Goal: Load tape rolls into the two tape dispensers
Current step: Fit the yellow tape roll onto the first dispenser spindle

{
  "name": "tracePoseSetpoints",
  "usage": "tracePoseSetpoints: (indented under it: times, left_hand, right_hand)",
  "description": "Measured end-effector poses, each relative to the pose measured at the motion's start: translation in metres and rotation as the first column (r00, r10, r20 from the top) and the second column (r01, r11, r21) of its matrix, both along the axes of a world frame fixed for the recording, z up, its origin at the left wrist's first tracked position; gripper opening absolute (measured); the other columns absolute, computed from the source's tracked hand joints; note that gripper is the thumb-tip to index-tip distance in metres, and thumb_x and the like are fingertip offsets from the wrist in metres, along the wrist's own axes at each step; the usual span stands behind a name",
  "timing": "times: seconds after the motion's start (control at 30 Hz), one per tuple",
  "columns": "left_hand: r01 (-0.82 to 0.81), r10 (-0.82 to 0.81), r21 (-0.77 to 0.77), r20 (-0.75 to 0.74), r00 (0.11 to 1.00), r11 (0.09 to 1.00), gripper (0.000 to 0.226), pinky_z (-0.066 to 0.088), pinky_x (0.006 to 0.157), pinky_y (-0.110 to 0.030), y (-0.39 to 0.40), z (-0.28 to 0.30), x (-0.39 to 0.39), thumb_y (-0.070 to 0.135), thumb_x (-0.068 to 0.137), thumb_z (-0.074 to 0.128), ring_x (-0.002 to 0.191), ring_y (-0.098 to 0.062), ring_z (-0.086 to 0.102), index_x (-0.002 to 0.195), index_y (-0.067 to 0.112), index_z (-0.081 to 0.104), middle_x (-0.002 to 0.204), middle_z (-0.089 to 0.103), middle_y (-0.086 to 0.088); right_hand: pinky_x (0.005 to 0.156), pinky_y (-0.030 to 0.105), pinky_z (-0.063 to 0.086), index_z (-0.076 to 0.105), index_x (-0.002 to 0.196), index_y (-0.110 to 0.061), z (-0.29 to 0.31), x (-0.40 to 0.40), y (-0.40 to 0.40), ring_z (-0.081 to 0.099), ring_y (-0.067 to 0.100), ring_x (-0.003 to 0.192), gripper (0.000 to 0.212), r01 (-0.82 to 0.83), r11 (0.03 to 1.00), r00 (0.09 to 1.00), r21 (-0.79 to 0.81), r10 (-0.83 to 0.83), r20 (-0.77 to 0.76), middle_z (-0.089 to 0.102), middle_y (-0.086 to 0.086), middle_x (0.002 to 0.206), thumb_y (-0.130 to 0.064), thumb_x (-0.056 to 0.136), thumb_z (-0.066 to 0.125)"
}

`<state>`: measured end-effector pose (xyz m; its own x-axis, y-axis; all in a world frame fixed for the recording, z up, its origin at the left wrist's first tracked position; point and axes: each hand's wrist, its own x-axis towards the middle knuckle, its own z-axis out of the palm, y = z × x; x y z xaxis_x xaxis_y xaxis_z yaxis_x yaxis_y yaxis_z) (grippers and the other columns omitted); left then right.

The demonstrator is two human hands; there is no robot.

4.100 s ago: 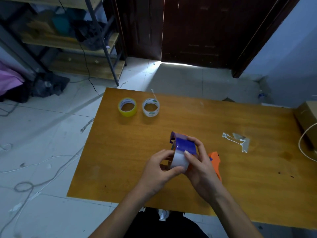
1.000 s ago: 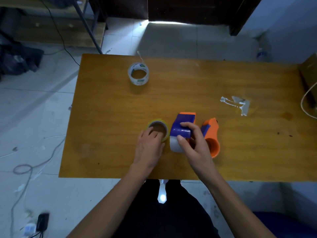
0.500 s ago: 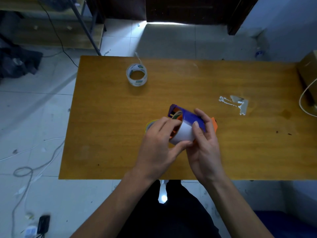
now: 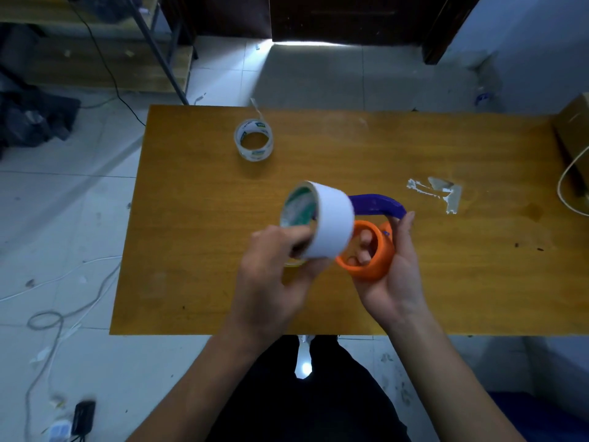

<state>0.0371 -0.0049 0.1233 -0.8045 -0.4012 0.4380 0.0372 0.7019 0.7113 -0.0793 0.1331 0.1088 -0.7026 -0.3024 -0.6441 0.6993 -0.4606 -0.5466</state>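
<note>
My left hand [image 4: 271, 282] grips a white tape roll [image 4: 322, 220] and holds it tilted above the wooden table [image 4: 191, 250]. Just right of it, my right hand [image 4: 395, 275] holds a tape dispenser by its bare orange hub [image 4: 371, 260], fingers inside the hub. The dispenser's curved blue cover [image 4: 377, 207] arches behind the roll. A clear tape roll [image 4: 254, 140] lies flat at the table's far left. A sliver of the yellow tape roll [image 4: 294, 263] shows under my left hand. The second dispenser is mostly hidden behind my right hand.
Scraps of torn tape [image 4: 436, 193] lie on the table to the right. A cardboard box [image 4: 573, 135] and a white cable [image 4: 570, 183] sit at the right edge. Cables [image 4: 57, 314] trail over the tiled floor on the left, beside a metal shelf [image 4: 153, 46].
Half a second ago the white roll sat on the blue dispenser between both hands. My left hand now has it off the hub, to the left, and the orange hub is bare.
</note>
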Motion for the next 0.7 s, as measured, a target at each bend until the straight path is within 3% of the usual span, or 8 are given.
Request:
tracePoseSetpoints:
  times: [0.03, 0.1, 0.17, 0.27, 0.33, 0.47, 0.6, 0.7]
  left_hand:
    - [-0.054, 0.055, -0.014, 0.037, 0.998, 0.998, 0.031, 0.038, 0.078, -0.026, -0.012, -0.005, -0.001, 0.023, 0.088, 0.077, 0.089, -0.014, 0.054, 0.112, 0.013, 0.061, 0.1, 0.065, 0.0]
    - [-0.128, 0.143, -0.098, 0.178, 0.974, 0.987, 0.029, 0.033, 0.078, -0.028, -0.041, -0.03, -0.006, 0.019, 0.086, 0.081, 0.089, -0.017, 0.056, 0.109, 0.009, 0.066, 0.096, 0.068, -0.001]
    - [-0.126, 0.199, -0.213, 0.369, 0.908, 0.969, 0.027, 0.037, 0.077, -0.036, -0.071, -0.065, -0.012, 0.012, 0.084, 0.084, 0.091, -0.029, 0.063, 0.106, 0.011, 0.068, 0.095, 0.072, -0.004]
    - [-0.023, 0.243, -0.362, 0.574, 0.782, 0.932, 0.03, 0.043, 0.08, -0.042, -0.107, -0.11, -0.011, 0.009, 0.082, 0.084, 0.094, -0.035, 0.066, 0.103, 0.018, 0.065, 0.095, 0.075, -0.005]
    - [0.035, 0.269, -0.413, 0.651, 0.71, 0.91, 0.028, 0.045, 0.084, -0.044, -0.118, -0.123, -0.01, 0.01, 0.083, 0.083, 0.094, -0.033, 0.066, 0.101, 0.02, 0.064, 0.093, 0.074, -0.005]
    - [0.017, 0.328, -0.446, 0.683, 0.653, 0.895, 0.026, 0.051, 0.084, -0.049, -0.114, -0.125, -0.008, 0.011, 0.084, 0.078, 0.101, -0.038, 0.063, 0.109, 0.012, 0.068, 0.107, 0.07, -0.014]
    - [0.038, 0.177, -0.309, 0.639, 0.749, 0.95, 0.067, 0.051, 0.099, -0.049, -0.076, -0.108, -0.025, 0.045, 0.082, 0.077, 0.121, -0.039, 0.057, 0.137, 0.011, 0.061, 0.13, 0.059, -0.018]
    - [0.223, 0.04, -0.177, 0.859, 0.51, 0.959, 0.118, 0.031, 0.125, -0.055, -0.047, -0.107, -0.047, 0.074, 0.074, 0.075, 0.156, -0.04, 0.026, 0.166, 0.034, 0.014, 0.172, 0.019, -0.012]
  right_hand:
    - [0.056, 0.02, 0.046, 0.071, 0.108, -0.024, -0.006, 0.0, 0.002, 0.056, 0.009, 0.055, 0.048, 0.029, 0.999, 0.999, 0.028, -0.03, 0.028, 0.061, 0.004, 0.076, -0.065, 0.083, 0.068]
    - [0.058, 0.022, 0.051, 0.053, 0.146, -0.021, -0.015, -0.001, 0.009, 0.06, 0.01, 0.061, 0.094, 0.061, 0.992, 0.995, 0.108, -0.069, 0.07, 0.065, 0.005, 0.086, -0.069, 0.069, 0.079]
    - [0.061, 0.023, 0.053, 0.039, 0.158, -0.02, -0.021, 0.004, 0.013, 0.061, 0.01, 0.062, 0.11, 0.069, 0.991, 0.996, 0.112, -0.075, 0.052, 0.069, 0.006, 0.088, -0.07, 0.068, 0.077]
    - [0.066, 0.025, 0.054, 0.038, 0.159, -0.023, -0.025, 0.011, 0.016, 0.063, 0.011, 0.062, 0.102, 0.06, 0.99, 0.997, 0.129, -0.066, 0.046, 0.072, 0.007, 0.087, -0.071, 0.076, 0.072]
    - [0.059, 0.023, 0.054, 0.039, 0.158, -0.024, -0.026, 0.015, 0.019, 0.06, 0.013, 0.058, 0.087, 0.061, 0.988, 0.997, 0.145, -0.067, 0.032, 0.072, 0.006, 0.082, -0.068, 0.087, 0.062]
    - [0.053, 0.02, 0.055, 0.05, 0.146, -0.027, -0.017, 0.019, 0.02, 0.064, 0.012, 0.058, 0.067, 0.066, 0.982, 0.998, 0.175, -0.063, -0.026, 0.075, 0.002, 0.073, -0.062, 0.088, 0.058]
    - [0.054, 0.021, 0.054, 0.051, 0.142, -0.028, -0.014, 0.021, 0.021, 0.061, 0.013, 0.057, 0.056, 0.061, 0.976, 0.997, 0.208, -0.048, -0.066, 0.074, 0.001, 0.072, -0.059, 0.095, 0.054]
    - [0.055, 0.023, 0.054, 0.049, 0.14, -0.028, -0.012, 0.022, 0.02, 0.058, 0.012, 0.049, 0.046, 0.065, 0.973, 0.994, 0.22, -0.043, -0.101, 0.074, 0.001, 0.068, -0.055, 0.102, 0.048]
